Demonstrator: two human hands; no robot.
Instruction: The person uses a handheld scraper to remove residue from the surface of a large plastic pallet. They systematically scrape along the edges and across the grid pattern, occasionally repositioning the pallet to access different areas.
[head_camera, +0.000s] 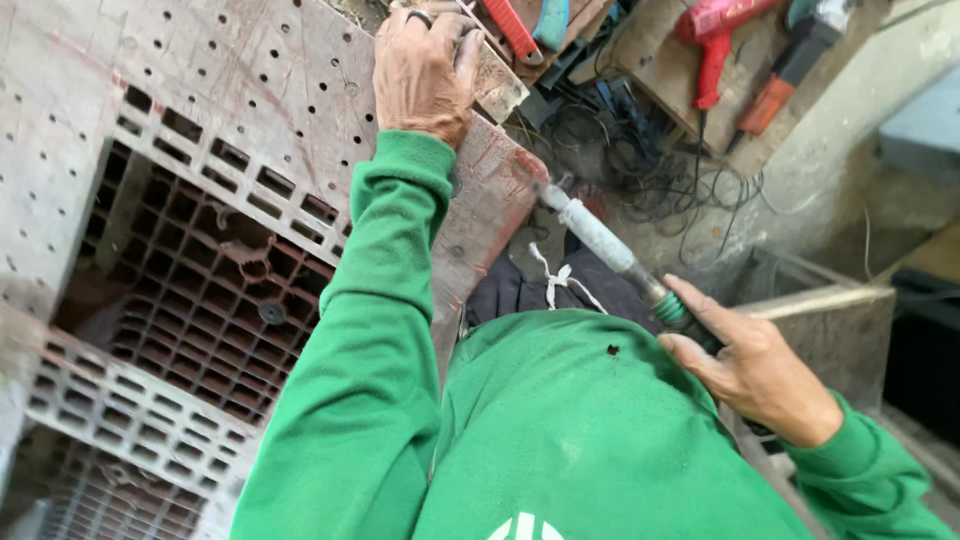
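Floor (850, 200) at far right was grey, dusty concrete. A tangle of thin black cables (640, 165) lay on it, far centre. A wooden board (660, 70) sat at the far right, carrying a red power drill (712, 40) and, just to its right, an orange-and-black power tool (790, 70). The large perforated plastic pallet (200, 180), reddish under a grey dust coating, filled the left side, with open grid cells near left.

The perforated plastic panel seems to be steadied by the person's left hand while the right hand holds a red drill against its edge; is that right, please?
Not quite: the head view shows the right hand holding a grey, dust-covered rod-shaped tool with a green collar, not a red drill. The left hand does rest on the perforated plastic panel, and the tool's tip meets its edge.
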